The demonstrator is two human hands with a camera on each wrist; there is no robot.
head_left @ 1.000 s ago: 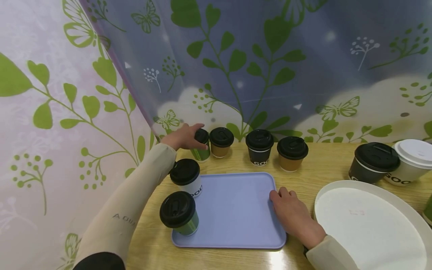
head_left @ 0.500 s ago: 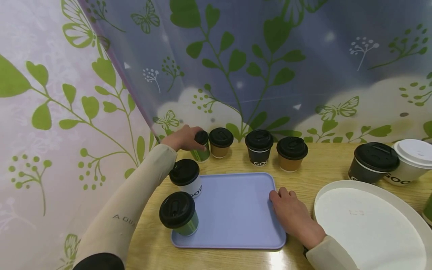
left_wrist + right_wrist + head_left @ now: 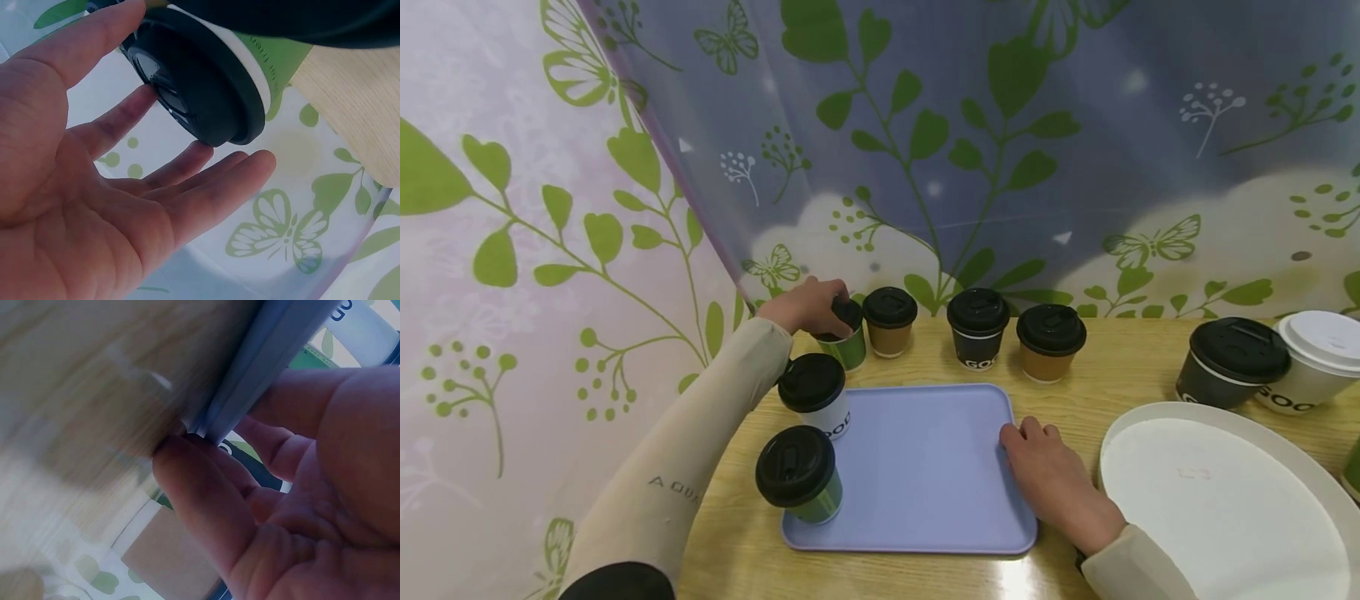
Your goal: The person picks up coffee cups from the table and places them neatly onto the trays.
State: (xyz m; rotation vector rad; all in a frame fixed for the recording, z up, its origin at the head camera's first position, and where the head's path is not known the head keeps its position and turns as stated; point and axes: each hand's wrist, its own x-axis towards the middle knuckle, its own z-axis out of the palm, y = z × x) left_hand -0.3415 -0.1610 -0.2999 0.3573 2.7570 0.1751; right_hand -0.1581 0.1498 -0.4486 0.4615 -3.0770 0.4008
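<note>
At the back left my left hand (image 3: pixel 815 307) reaches over a green paper coffee cup (image 3: pixel 847 348) and holds it by its black lid. In the left wrist view the thumb and fingertips are around that lid (image 3: pixel 194 81), and the cup looks tilted. My right hand (image 3: pixel 1051 477) grips the right edge of a lavender rectangular tray (image 3: pixel 932 467). The right wrist view shows the thumb on one face of the tray edge (image 3: pixel 262 369) and curled fingers on the other. On the tray's left side stand a white cup (image 3: pixel 826 417) and a green cup (image 3: pixel 816 500), both black-lidded.
Beside the held cup stands a brown cup (image 3: pixel 889 337). Further right along the back are a black cup (image 3: pixel 976 346) and another brown cup (image 3: pixel 1047 362). A round white tray (image 3: pixel 1225 500) lies at right, with a black cup (image 3: pixel 1210 379) and a white-lidded cup (image 3: pixel 1300 392) behind it.
My left hand has closed in on the lid, and the green cup has shifted slightly toward me and tipped. The brown cup beside it moved a little nearer. My right hand stays put.
</note>
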